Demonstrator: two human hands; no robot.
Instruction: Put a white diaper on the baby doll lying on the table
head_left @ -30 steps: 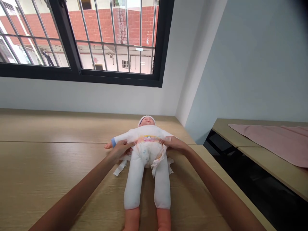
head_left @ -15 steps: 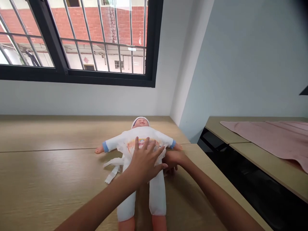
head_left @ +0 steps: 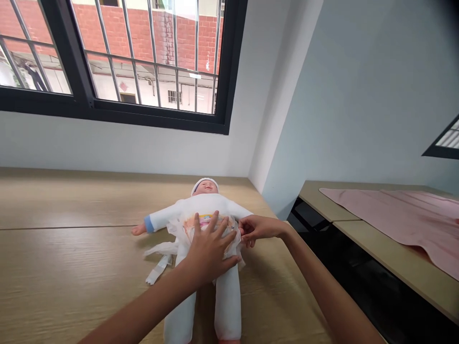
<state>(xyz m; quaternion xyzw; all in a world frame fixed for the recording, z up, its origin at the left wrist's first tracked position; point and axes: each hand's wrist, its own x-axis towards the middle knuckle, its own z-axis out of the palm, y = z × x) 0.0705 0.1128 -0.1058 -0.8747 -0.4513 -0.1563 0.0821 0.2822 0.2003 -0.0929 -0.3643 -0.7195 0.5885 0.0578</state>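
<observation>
A baby doll (head_left: 206, 201) in white clothes and a white cap lies on its back, head toward the wall. Around its hips is a white diaper (head_left: 174, 230) with a coloured print at the front. My left hand (head_left: 211, 246) rests spread on the diaper's front, fingers pointing at the doll's chest. At the diaper's edge on the right, my right hand (head_left: 256, 228) pinches its side with thumb and fingers. Beside the doll's left-hand hip in view, a loose diaper tab (head_left: 158, 270) sticks out over the table. The doll's arm on the right is partly covered by my right hand.
The doll lies on a wooden table (head_left: 71, 267) below a barred window (head_left: 150, 57). At the right, past a dark gap, a second table (head_left: 322, 205) carries a pink cloth (head_left: 390, 215). A wall corner (head_left: 256, 177) meets the table's far end.
My right hand has come up from low beside the doll's hip to the diaper's side edge. My left hand stays spread on the diaper. The view has shifted slightly.
</observation>
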